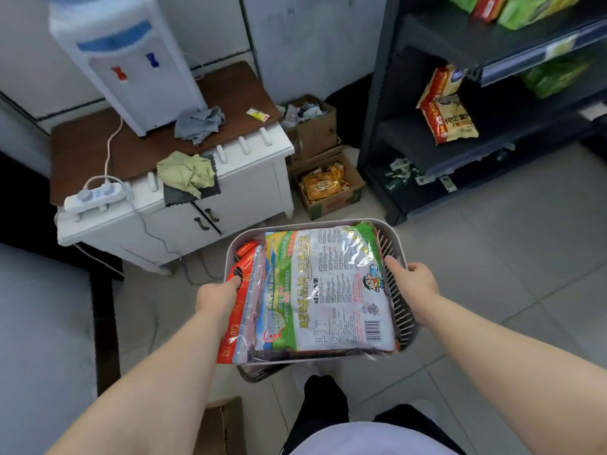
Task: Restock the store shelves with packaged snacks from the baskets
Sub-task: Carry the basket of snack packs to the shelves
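Observation:
I hold a grey slatted basket [399,303] in front of me above the tiled floor. My left hand [218,292] grips its left rim, thumb inside against a red snack pack [241,280]. My right hand [415,280] grips the right rim, thumb inside. A large green-and-white snack bag [328,290] lies flat on top and fills most of the basket. The dark shelf unit [427,139] stands at the right, with yellow-and-red snack bags [448,113] on a middle shelf and green packs [532,8] higher up.
A white cabinet [236,195] with a water dispenser [131,60], cloths and a power strip [95,195] stands at the left. Open cardboard boxes [328,185] with packets sit on the floor between cabinet and shelves. Another cardboard box [223,425] lies near my feet.

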A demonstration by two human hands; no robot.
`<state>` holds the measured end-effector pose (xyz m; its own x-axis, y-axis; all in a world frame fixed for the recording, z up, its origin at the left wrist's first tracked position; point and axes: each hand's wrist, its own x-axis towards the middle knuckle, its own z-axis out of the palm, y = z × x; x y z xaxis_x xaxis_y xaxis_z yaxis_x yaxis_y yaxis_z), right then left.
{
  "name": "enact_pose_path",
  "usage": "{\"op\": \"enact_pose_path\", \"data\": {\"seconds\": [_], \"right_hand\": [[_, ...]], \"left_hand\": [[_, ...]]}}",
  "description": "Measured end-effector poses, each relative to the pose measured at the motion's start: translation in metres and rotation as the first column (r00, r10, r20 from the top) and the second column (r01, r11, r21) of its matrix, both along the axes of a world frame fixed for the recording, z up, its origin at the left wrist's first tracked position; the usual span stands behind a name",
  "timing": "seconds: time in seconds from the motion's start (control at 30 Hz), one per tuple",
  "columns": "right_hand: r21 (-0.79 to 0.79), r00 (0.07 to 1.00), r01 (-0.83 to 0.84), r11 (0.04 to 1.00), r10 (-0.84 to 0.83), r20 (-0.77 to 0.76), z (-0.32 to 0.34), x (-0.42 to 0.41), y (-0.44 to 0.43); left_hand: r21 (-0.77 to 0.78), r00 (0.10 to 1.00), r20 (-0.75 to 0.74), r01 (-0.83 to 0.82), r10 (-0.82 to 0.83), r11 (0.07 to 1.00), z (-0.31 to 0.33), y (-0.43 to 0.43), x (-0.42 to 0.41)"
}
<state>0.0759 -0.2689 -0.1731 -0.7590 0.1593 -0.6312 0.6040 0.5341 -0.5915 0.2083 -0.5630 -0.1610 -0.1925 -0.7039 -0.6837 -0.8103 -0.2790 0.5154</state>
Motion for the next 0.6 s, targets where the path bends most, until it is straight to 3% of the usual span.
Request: {"op": "enact_pose_path", "data": {"seconds": [0.2,0.4,0.6], "right_hand": [[-0.084,0.992,0.123,0.989,-0.122,0.013,-0.011,-0.017,0.103],[-0.116,0.971,0.237,0.965,-0.240,-0.015,0.028,-0.026,0.212],[-0.160,0.923,0.376,0.913,-0.383,-0.016,0.038,-0.042,0.328]], "left_hand": [[-0.020,0.995,-0.020,0.096,-0.096,0.995,0.019,0.082,-0.046],[-0.018,0.975,-0.065,0.213,-0.213,0.977,0.042,0.200,-0.087],[-0.004,0.915,0.001,0.404,-0.404,0.915,0.060,0.310,-0.140]]}}
